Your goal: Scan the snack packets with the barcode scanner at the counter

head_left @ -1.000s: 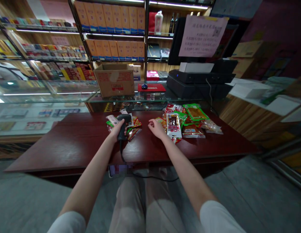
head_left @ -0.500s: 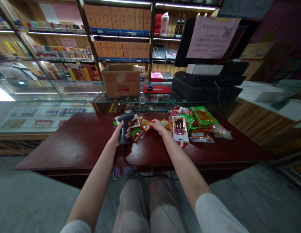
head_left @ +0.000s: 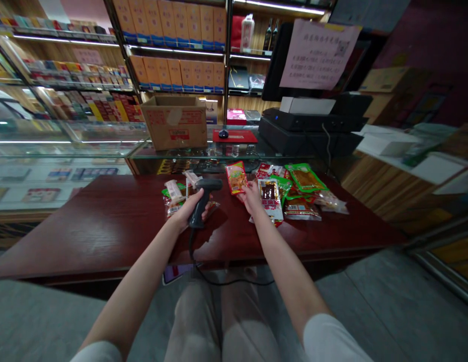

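My left hand (head_left: 189, 210) is wrapped round the grip of a black barcode scanner (head_left: 199, 206), its head turned to the right. From the scanner a cable hangs over the desk's front edge. My right hand (head_left: 252, 197) pinches a red and yellow snack packet (head_left: 236, 177) by its lower right corner and tilts it up, just right of the scanner head. Behind and left of my left hand lies a small group of snack packets (head_left: 173, 192), partly covered by that hand. A larger pile of packets (head_left: 302, 178) lies right of my right hand, with a white packet (head_left: 270, 200) at its near side.
The dark red desk (head_left: 117, 221) meets a glass counter holding an open cardboard box (head_left: 177, 123), a computer mouse (head_left: 223, 133) on a red mat, and a black till with a monitor (head_left: 271, 65). A phone (head_left: 175, 273) is below the desk edge. Shelves stand behind.
My right hand has gone to the packets, and now holds a red and yellow packet upright. The scanner in my left hand has swung round and lifted slightly toward it.
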{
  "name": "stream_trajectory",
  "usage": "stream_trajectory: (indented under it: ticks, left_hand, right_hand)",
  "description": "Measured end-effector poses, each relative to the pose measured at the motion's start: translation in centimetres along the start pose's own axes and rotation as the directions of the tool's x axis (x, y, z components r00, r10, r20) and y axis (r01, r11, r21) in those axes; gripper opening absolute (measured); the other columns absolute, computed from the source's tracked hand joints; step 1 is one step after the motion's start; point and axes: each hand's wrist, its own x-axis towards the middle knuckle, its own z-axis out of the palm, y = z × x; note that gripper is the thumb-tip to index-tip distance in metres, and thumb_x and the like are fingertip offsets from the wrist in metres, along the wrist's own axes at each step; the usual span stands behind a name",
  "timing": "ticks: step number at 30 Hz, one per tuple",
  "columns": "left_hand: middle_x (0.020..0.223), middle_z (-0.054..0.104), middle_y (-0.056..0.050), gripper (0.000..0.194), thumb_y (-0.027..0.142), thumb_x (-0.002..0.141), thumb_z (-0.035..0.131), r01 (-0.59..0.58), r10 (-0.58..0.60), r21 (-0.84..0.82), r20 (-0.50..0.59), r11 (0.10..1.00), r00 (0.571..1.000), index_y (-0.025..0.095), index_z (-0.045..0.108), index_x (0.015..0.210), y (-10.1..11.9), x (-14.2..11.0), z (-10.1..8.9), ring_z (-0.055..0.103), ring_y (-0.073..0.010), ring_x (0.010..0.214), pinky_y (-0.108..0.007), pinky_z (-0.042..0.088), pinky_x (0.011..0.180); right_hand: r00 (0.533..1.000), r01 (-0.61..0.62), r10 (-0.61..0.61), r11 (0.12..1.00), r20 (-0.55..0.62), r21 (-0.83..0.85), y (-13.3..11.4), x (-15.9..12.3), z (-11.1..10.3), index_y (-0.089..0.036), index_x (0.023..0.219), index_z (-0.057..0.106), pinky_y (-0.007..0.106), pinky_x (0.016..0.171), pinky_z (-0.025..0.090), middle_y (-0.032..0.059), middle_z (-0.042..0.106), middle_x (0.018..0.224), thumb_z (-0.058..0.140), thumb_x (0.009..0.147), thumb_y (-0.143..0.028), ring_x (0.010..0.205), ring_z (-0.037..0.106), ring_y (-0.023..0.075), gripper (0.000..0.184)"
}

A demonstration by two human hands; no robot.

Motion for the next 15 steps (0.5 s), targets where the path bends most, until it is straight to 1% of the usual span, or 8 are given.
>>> stream_trajectory:
  ticks: [3, 8, 13, 15]
  left_hand:
    - [0.058, 0.056, 0.001, 0.047, 0.061, 0.087, 0.06, 0.016, -0.015, 0.04, -0.015, 0.999, 1.0, 0.015, 0.06, 0.095, -0.2, 1.1, 0.9, 0.049, -0.0114, 0.038, -0.023, 0.041, 0.035]
    - [0.057, 0.056, 0.0, 0.048, 0.062, 0.089, 0.056, 0.02, -0.02, 0.069, -0.005, 0.997, 1.0, 0.015, 0.059, 0.089, -1.2, 2.1, 1.4, 0.05, -0.0111, 0.038, -0.022, 0.041, 0.035]
    - [0.056, 0.054, 0.0, 0.05, 0.064, 0.089, 0.055, 0.009, -0.011, 0.076, 0.025, 0.997, 1.0, 0.015, 0.059, 0.085, -1.8, 1.7, 1.9, 0.048, -0.01, 0.037, -0.021, 0.039, 0.034]
    - [0.056, 0.054, 0.001, 0.05, 0.064, 0.087, 0.057, -0.005, 0.003, 0.064, 0.029, 0.998, 1.0, 0.015, 0.06, 0.086, -1.7, 1.3, 2.0, 0.048, -0.0099, 0.037, -0.021, 0.039, 0.035]
  right_hand:
    - [1.0, -0.006, 0.006, 1.0, -0.003, 0.018, -0.2, 0.2, -0.3, -0.026, 0.091, 0.04, 0.026, 0.066, 0.055, -0.0043, 0.058, 0.089, 0.061, 0.067, -0.023, 0.075, 0.063, 0.0121, 0.032]
    - [0.998, -0.027, 0.028, 0.999, -0.055, 0.019, -0.4, 0.0, -0.3, -0.026, 0.09, 0.042, 0.027, 0.068, 0.055, -0.004, 0.059, 0.087, 0.059, 0.067, -0.021, 0.074, 0.063, 0.0127, 0.029]
    - [0.998, 0.028, -0.032, 0.996, -0.045, -0.079, -0.1, -0.2, -0.1, -0.026, 0.094, 0.045, 0.029, 0.067, 0.056, -0.0005, 0.059, 0.088, 0.056, 0.067, -0.023, 0.075, 0.061, 0.0157, 0.029]
    - [0.998, 0.057, -0.062, 0.988, -0.027, -0.145, -0.1, -0.2, -0.4, -0.026, 0.097, 0.045, 0.03, 0.068, 0.056, 0.0001, 0.059, 0.091, 0.055, 0.07, -0.027, 0.078, 0.062, 0.0166, 0.028]
